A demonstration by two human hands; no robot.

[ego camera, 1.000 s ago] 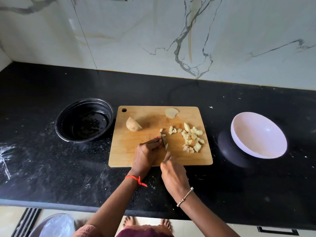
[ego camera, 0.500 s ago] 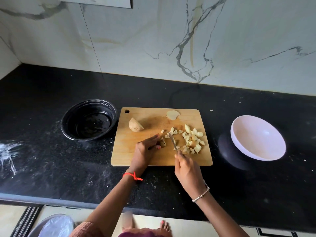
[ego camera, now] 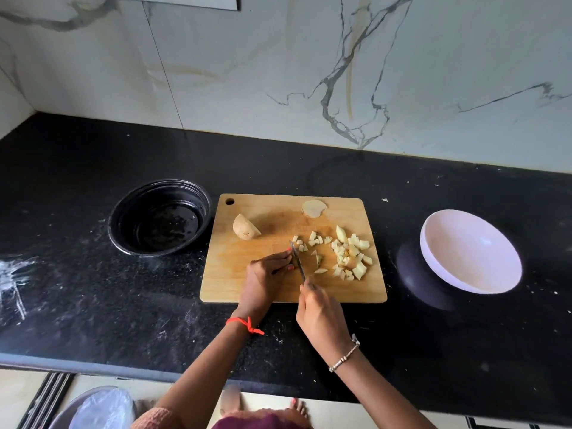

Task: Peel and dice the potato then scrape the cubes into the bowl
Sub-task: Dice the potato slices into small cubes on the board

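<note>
A wooden cutting board lies on the black counter. My left hand presses down on a small potato piece that its fingers hide. My right hand grips a knife, whose blade stands just right of my left fingertips. Several pale potato cubes are heaped on the board's right side. An uncut potato chunk sits at the board's upper left, and a flat slice lies at the far edge. A white bowl stands to the right of the board.
A black bowl sits left of the board. The marble wall rises behind the counter. The counter's front edge runs below my arms, with a steel bin holding a plastic bag on the floor at lower left.
My right hand swept the knife right into the cubes, then brought it back beside my left fingertips. A few more cut pieces lie near the blade. The view shifted slightly.
</note>
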